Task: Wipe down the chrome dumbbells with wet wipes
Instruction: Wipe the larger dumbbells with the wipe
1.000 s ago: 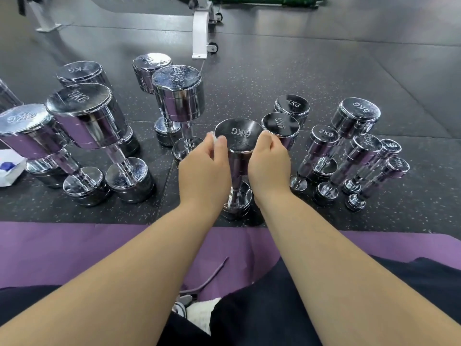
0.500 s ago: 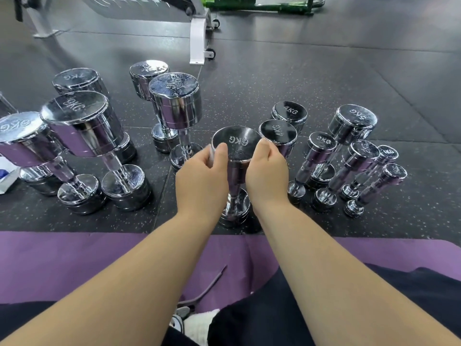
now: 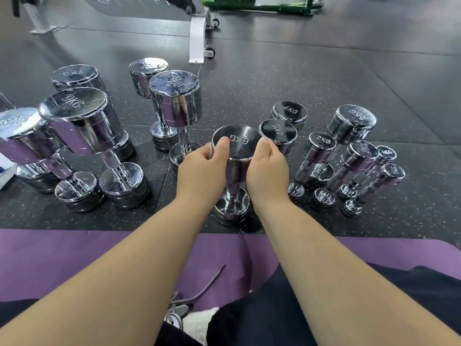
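A chrome dumbbell marked 6KG [image 3: 240,142] stands upright on the black floor just past the purple mat. My left hand [image 3: 202,172] grips the left side of its top head, thumb on the flat face. My right hand [image 3: 268,171] holds the right side of that head, fingers curled round the rim. No wet wipe shows in either hand. Heavier dumbbells, among them a 9KG [image 3: 74,116], stand upright at the left. Smaller ones, among them a 4KG [image 3: 279,132] and a 2KG [image 3: 321,143], stand at the right.
The purple mat [image 3: 62,258] lies under my arms, with a shoe and white sock near my legs. A white bench leg with wheels [image 3: 198,38] and a green frame [image 3: 259,3] stand at the back. A white packet's edge [image 3: 5,172] shows at far left.
My hands have shifted slightly on the 6KG head, the left thumb now lying further onto its top face. The view has tilted a little; the dumbbell stays upright in place.
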`<state>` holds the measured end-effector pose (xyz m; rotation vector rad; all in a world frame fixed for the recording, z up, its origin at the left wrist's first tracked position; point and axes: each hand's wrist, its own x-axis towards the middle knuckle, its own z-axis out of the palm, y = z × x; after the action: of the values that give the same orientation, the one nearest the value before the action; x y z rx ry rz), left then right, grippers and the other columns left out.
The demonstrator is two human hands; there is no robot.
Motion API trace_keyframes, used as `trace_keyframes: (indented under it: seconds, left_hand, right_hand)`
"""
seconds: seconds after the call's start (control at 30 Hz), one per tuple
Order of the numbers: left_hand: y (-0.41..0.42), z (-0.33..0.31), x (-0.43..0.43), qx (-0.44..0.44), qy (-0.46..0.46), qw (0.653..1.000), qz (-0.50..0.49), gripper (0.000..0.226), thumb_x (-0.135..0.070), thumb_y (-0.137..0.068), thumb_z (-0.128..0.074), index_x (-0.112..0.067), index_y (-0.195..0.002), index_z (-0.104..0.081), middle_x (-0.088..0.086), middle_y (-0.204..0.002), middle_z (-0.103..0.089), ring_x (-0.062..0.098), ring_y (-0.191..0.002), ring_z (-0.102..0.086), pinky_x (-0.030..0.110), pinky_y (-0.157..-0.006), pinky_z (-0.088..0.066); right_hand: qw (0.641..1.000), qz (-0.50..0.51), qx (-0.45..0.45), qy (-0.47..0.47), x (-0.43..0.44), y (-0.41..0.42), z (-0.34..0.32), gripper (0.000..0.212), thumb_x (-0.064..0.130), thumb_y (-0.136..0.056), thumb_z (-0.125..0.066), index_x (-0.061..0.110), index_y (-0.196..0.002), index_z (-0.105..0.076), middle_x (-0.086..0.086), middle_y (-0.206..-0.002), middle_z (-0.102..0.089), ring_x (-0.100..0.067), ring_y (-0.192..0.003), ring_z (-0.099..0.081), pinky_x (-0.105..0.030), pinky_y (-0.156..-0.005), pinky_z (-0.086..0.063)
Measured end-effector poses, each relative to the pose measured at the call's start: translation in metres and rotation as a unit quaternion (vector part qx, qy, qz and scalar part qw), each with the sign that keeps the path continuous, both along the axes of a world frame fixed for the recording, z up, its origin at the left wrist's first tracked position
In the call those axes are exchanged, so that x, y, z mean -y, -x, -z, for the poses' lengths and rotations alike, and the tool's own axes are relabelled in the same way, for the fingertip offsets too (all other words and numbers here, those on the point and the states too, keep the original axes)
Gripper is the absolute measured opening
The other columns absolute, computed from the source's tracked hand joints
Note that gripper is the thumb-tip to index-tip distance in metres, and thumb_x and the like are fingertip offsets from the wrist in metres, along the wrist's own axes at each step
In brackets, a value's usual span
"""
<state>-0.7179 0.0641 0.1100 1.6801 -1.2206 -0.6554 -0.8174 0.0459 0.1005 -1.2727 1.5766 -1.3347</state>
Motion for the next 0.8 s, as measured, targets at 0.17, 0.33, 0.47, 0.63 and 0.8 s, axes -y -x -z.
trace_keyframes:
  seconds: [0.17, 0.33, 0.47, 0.63, 0.8]
  left_hand:
    - [0.000, 0.005, -0.005, -0.150, -0.052, 0.986, -0.045, 0.058, -0.051, -0.094, -0.049, 0.002, -0.071, -0.054, 0.004, -0.062, -0.046, 0.014, -0.054, -0.038, 0.025, -0.055, -0.040]
    - [0.005, 0.011, -0.011, -0.385, -0.084, 0.915, -0.089, 0.027, 0.009, -0.083, -0.041, -0.008, -0.069, -0.057, 0.002, -0.058, -0.053, 0.014, -0.050, -0.049, 0.018, -0.049, -0.046]
    - [0.000, 0.007, -0.016, -0.340, -0.015, 0.934, -0.107, 0.011, -0.010, -0.087, -0.070, -0.016, -0.078, -0.069, -0.001, -0.067, -0.066, 0.011, -0.062, -0.059, 0.027, -0.065, -0.056]
    - [0.000, 0.012, -0.023, -0.203, 0.021, 0.975, -0.089, 0.017, -0.034, -0.087, -0.071, -0.023, -0.075, -0.071, -0.013, -0.064, -0.063, 0.005, -0.062, -0.053, 0.020, -0.061, -0.045]
    - [-0.003, 0.011, -0.024, -0.154, 0.030, 0.984, -0.087, 0.015, -0.034, -0.084, -0.072, -0.022, -0.076, -0.070, -0.013, -0.063, -0.064, 0.002, -0.059, -0.053, 0.018, -0.060, -0.043]
  right_hand:
    - [0.998, 0.004, 0.057, -0.030, 0.003, 0.000, 0.001, 0.042, 0.034, -0.103, -0.033, 0.023, -0.064, -0.044, 0.012, -0.056, -0.044, -0.011, -0.061, -0.041, -0.029, -0.064, -0.037]
    - [0.935, 0.003, 0.267, -0.232, -0.002, 0.007, 0.007, 0.042, 0.048, -0.098, -0.038, 0.016, -0.108, -0.064, -0.008, -0.101, -0.070, -0.026, -0.093, -0.067, -0.041, -0.080, -0.059]
    - [0.881, -0.058, 0.363, -0.297, -0.014, 0.016, -0.001, 0.020, 0.014, -0.100, -0.036, 0.007, -0.094, -0.054, -0.020, -0.092, -0.065, -0.030, -0.085, -0.064, -0.036, -0.065, -0.053]
    - [0.863, -0.070, 0.408, -0.289, -0.027, 0.011, -0.002, 0.017, 0.008, -0.097, -0.039, 0.004, -0.103, -0.054, -0.022, -0.104, -0.063, -0.028, -0.092, -0.062, -0.034, -0.077, -0.052]
    - [0.854, -0.122, 0.388, -0.325, -0.037, 0.004, 0.000, 0.025, 0.018, -0.097, -0.044, 0.001, -0.110, -0.057, -0.016, -0.092, -0.062, -0.024, -0.079, -0.061, -0.029, -0.069, -0.056]
